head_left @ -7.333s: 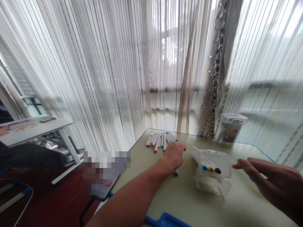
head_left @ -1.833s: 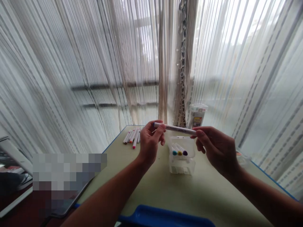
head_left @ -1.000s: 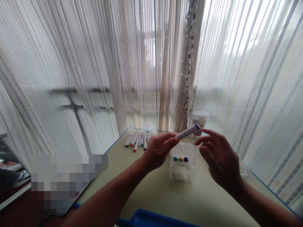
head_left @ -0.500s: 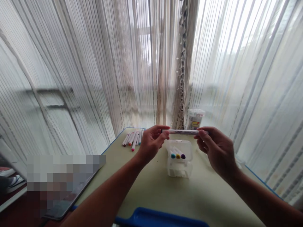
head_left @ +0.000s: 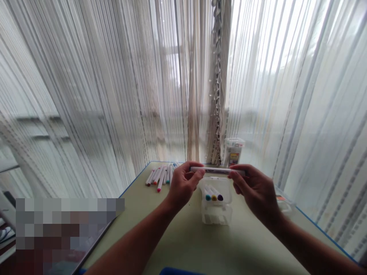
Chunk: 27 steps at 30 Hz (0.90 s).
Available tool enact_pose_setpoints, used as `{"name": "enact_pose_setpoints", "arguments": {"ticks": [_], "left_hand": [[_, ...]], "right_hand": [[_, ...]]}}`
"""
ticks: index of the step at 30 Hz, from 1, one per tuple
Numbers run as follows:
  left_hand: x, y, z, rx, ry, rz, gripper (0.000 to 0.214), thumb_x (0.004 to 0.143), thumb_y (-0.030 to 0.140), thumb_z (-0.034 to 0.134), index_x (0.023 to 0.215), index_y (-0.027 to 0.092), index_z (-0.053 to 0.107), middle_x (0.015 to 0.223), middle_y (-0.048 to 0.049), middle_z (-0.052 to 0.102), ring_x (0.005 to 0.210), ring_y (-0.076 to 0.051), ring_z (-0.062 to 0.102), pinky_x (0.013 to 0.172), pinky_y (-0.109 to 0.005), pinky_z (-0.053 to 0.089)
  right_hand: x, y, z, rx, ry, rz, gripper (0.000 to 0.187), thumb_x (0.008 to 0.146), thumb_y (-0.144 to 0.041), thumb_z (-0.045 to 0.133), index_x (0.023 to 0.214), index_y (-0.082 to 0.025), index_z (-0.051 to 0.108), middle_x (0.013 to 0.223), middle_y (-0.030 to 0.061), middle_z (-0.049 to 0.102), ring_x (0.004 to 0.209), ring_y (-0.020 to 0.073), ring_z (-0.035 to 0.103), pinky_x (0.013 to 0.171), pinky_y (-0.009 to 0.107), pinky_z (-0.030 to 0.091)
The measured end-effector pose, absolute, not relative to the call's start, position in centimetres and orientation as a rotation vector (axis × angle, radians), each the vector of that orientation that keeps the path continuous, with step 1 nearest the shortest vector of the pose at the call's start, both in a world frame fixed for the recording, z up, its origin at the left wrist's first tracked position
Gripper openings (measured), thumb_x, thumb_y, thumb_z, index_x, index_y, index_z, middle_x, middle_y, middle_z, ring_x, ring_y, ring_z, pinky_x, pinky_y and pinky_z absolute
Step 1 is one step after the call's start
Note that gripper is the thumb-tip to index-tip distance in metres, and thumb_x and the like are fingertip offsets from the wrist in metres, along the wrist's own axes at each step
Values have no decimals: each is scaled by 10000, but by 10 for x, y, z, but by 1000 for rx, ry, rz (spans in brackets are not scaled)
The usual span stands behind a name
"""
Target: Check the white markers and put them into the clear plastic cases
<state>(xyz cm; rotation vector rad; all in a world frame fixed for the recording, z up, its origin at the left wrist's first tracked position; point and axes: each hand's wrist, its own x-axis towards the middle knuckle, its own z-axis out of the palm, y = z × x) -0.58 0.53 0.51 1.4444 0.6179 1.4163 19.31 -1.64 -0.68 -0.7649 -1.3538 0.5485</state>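
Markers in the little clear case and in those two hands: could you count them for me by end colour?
Teal-ended marker: 1
Yellow-ended marker: 1
Purple-ended marker: 1
Held marker, end colour unclear: 1
Total: 4

Marker point(head_left: 217, 170), tilted one second ago, now level.

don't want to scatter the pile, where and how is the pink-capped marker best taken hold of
Probably by the barrel of the pink-capped marker, just behind its cap, pinched across from above on the near side. It is slim and straight; this near end juts past the other markers, while the far end lies among them.
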Motion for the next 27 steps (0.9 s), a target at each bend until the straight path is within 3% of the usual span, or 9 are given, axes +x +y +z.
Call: {"name": "enact_pose_setpoints", "arguments": {"ticks": [11,16,23,27], "left_hand": [[0,1,5,1395,574,1436,271,864,382,676,936,125,634,641,31,539,424,-37,368,386,-187,234],[1,0,4,1393,567,1445,253,901,377,613,934,128,644,654,26,538,428,-43,364,387,-191,235],[-1,-2,1,1518,612,1423,247,836,349,747,936,144,652,599,69,460,444,-20,329,407,-159,232],[-1,-2,0,1514,627,1445,250,834,351,750,931,142,654,611,55,498,447,-21,352,410,-158,248]], "right_hand": [[189,-19,-3,-689,-1330,590,227,910,-385,659,912,-158,658,649,0,622,412,72,473,360,197,327],[190,-19,-5,-672,-1321,626,198,922,-358,638,898,-162,654,605,-34,543,435,74,456,377,199,320],[189,-23,-9,-689,-1370,590,138,940,-310,614,950,-173,627,528,-75,466,429,71,407,396,197,300],[186,-25,-9,-677,-1337,625,159,950,-334,593,938,-178,616,545,-72,473,423,71,410,385,196,300]]}}
